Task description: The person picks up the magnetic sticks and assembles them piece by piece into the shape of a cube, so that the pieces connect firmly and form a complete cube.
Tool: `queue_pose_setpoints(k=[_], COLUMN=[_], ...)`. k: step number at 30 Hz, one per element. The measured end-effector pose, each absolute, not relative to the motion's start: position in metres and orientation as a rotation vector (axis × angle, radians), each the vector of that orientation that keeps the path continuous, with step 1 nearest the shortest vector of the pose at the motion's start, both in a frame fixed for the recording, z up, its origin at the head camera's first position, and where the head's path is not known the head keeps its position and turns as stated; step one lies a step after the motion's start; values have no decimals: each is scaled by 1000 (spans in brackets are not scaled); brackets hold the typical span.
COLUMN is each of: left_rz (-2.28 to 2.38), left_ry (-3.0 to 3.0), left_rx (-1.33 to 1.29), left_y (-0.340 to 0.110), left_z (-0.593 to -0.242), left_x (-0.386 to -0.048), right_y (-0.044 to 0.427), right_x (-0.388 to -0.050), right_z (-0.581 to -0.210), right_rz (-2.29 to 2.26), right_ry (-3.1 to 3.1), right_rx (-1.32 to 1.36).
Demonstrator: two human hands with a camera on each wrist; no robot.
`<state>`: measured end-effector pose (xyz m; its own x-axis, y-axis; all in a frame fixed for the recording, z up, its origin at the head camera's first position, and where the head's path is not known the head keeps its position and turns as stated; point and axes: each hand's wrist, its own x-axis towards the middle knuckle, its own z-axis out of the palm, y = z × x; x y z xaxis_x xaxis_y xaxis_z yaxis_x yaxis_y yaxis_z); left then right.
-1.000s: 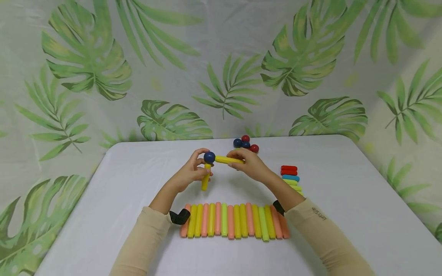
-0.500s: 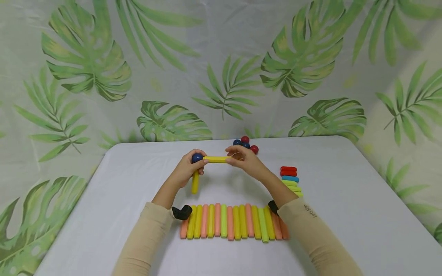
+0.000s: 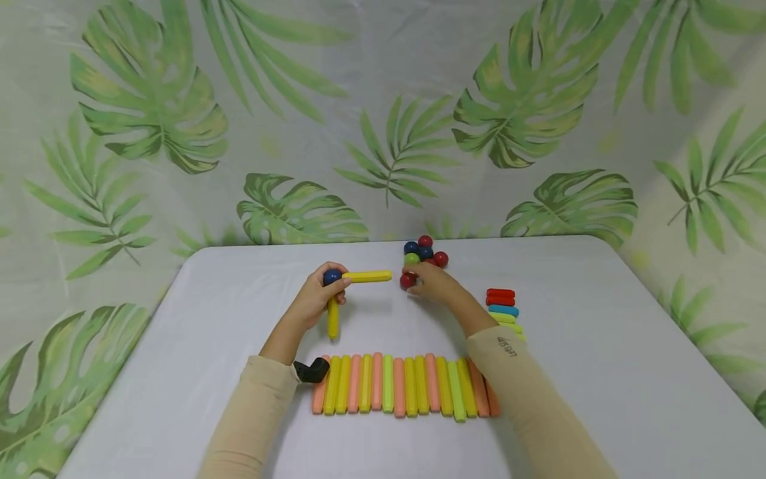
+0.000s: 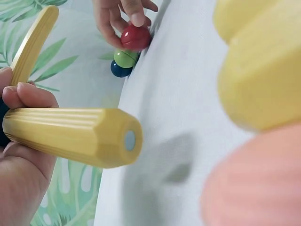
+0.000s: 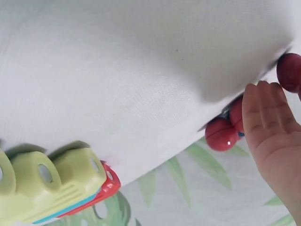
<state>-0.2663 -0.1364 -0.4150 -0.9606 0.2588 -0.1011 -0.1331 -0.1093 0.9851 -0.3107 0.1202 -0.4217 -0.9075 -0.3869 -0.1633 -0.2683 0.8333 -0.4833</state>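
L hand (image 3: 312, 297) grips a blue ball (image 3: 331, 276) w/ 2 yellow sticks (image 3: 368, 277) on it, 1 pointing R, 1 down, above the worktop (image 3: 568, 306). R hand (image 3: 437, 282) has fingers round a red ball (image 3: 407, 281), nr a green ball (image 3: 411, 259).

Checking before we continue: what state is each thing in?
Held blue ball: raised, in left hand
Two yellow sticks: raised, meeting that ball
Nearest red ball: touched by right hand, grip unclear
Other balls: clustered beyond it
Row of sticks: lying side by side
Red, blue and green sticks: lying, partly hidden
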Motion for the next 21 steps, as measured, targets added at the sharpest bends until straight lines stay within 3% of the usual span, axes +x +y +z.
queue_pose_setpoints(k=[4, 12, 21], left_rz=[2159, 2204, 2049], left_ry=[1894, 1918, 1899], left_rx=[133, 12, -50], left_y=[-136, -136, -133], left_z=[-407, -421, -425], left_x=[-262, -277, -292], right_y=[117, 117, 112], right_x=[-308, -295, -297], right_z=[-420, -393, -405], right_rz=[-744, -1706, -1615], right_ry=[2766, 2271, 2339], right_rx=[-404, -357, -206])
